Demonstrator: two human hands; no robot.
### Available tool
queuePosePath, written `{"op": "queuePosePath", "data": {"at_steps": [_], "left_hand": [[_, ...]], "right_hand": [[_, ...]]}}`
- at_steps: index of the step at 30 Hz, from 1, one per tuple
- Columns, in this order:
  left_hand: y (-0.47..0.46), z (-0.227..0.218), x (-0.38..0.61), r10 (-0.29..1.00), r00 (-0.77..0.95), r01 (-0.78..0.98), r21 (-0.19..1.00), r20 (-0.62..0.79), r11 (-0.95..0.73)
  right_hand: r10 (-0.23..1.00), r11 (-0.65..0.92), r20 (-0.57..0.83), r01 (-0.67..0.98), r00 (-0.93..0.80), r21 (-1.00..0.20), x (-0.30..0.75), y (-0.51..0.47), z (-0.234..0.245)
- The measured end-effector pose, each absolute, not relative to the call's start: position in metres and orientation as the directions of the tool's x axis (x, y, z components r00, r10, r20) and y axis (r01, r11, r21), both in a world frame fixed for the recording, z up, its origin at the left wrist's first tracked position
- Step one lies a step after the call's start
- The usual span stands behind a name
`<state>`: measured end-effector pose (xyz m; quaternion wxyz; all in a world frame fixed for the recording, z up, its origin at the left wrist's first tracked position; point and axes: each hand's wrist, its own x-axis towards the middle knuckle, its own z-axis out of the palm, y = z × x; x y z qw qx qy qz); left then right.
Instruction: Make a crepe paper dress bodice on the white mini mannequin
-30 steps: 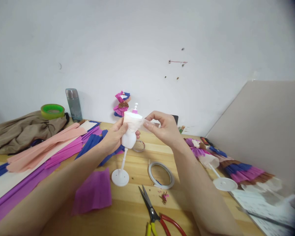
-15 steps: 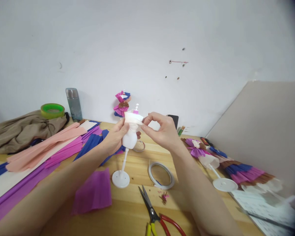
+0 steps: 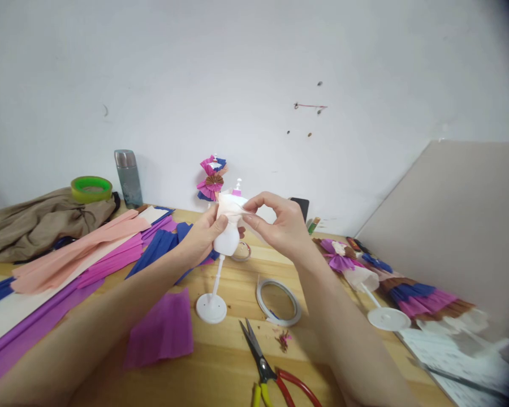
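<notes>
A small white dress form (image 3: 227, 240) stands slightly tilted on a round white base, its pink neck and white finial showing on top. White crepe paper (image 3: 231, 203) wraps its upper body. My left hand (image 3: 206, 234) is closed around the form's left side, thumb in front at the bust. Between thumb and forefinger, my right hand (image 3: 277, 220) pinches the edge of the white crepe paper at the form's right side. Directly behind is another dress form (image 3: 212, 180) dressed in pink, blue and brown paper ruffles.
Scissors (image 3: 263, 364) and a roll of double-sided tape (image 3: 279, 302) lie in front on the wooden table. A purple paper piece (image 3: 161, 330) and crepe strips (image 3: 80, 249) lie left, near a bottle (image 3: 128, 178) and green tape (image 3: 91, 189). Dressed forms (image 3: 424, 297) lie at right.
The dress form has shifted slightly right in view. My right hand has drawn the white paper's edge closer against the form, so it lies flatter.
</notes>
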<state>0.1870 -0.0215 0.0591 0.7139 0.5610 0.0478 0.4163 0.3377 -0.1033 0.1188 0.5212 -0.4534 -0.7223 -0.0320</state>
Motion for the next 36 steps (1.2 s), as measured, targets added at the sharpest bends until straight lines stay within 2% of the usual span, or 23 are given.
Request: {"op": "queuePosePath", "data": {"at_steps": [7,14,20,27,32,36], "left_hand": [[-0.022,0.058,0.187,0.636,0.638,-0.533,0.845,0.434,-0.042],[-0.021,0.055,0.189,0.635,0.615,-0.496,0.855,0.467,-0.148],[-0.021,0.055,0.188,0.645,0.608,-0.506,0.852,0.463,-0.134],[-0.022,0.057,0.188,0.68,0.567,-0.528,0.839,0.465,-0.133],[-0.027,0.062,0.187,0.675,0.596,-0.555,0.831,0.435,-0.045],[-0.027,0.061,0.187,0.678,0.586,-0.559,0.827,0.443,-0.057]], "right_hand": [[0.605,0.614,0.79,0.691,-0.1,-0.382,0.335,-0.106,0.119],[0.627,0.635,0.772,0.642,-0.103,-0.43,0.332,-0.106,0.117],[0.634,0.592,0.772,0.667,-0.039,-0.452,0.34,-0.105,0.119],[0.844,0.372,0.537,0.714,0.006,-0.594,0.34,-0.1,0.118],[0.841,0.376,0.54,0.672,0.041,-0.637,0.335,-0.096,0.116],[0.852,0.377,0.522,0.652,0.035,-0.658,0.335,-0.098,0.116]]}}
